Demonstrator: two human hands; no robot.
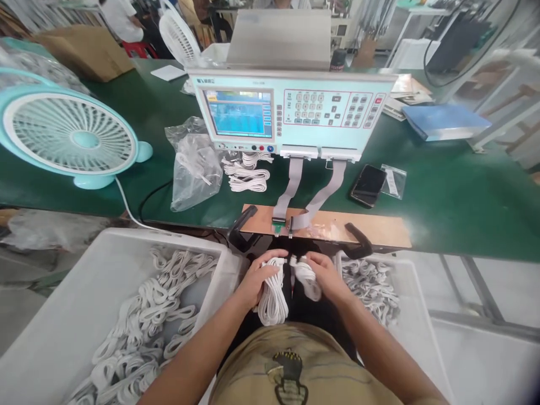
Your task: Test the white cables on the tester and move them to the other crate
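My left hand (259, 281) is closed round a coiled white cable (273, 298), which hangs down in front of my lap. Just to the right, my right hand (324, 273) grips a second white cable bundle (307, 278). The top ends of both bundles are close together, below the edge of a wooden board (358, 222). Two grey ribbon cables (323, 197) run from the tester (329, 107) down to small connectors (278, 225) on that board. The tester's screen (240, 115) is lit.
Bins of coiled white cables stand left (101, 253) and right (415, 292) of me. Black clamps (242, 228) hold the board. On the green table (455, 191) are a teal fan (80, 135), a plastic bag (196, 169), cable coils (248, 177), a phone (368, 184) and a blue folder (447, 121).
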